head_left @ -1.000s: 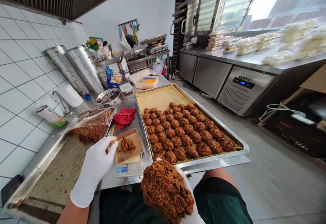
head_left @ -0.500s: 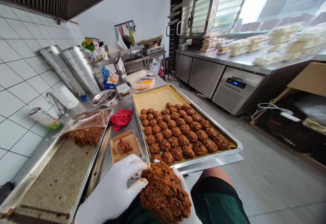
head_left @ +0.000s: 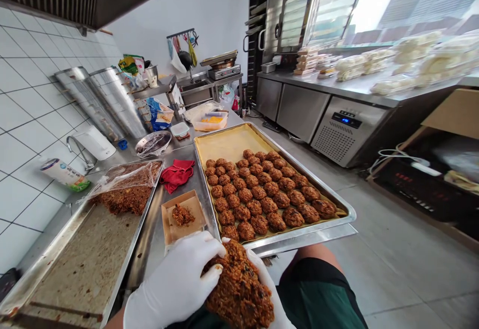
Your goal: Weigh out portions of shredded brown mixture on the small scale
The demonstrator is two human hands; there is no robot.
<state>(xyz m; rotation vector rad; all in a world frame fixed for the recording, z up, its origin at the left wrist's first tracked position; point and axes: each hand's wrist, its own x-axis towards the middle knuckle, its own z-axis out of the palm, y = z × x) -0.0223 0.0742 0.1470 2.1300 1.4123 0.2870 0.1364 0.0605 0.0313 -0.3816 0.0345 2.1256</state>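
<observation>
Where paper lines the tray, balls sit.

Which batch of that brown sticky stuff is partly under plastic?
The big heap in the left tray: clear film drapes over part of it. The held lump, the clump in the box and the rowed balls have none.

White on the left hand, white on the right hand, rusty brown flecked dark across the lump! Brown balls on golden liner, vivid red cloth, dark-gridded white tiles!
</observation>
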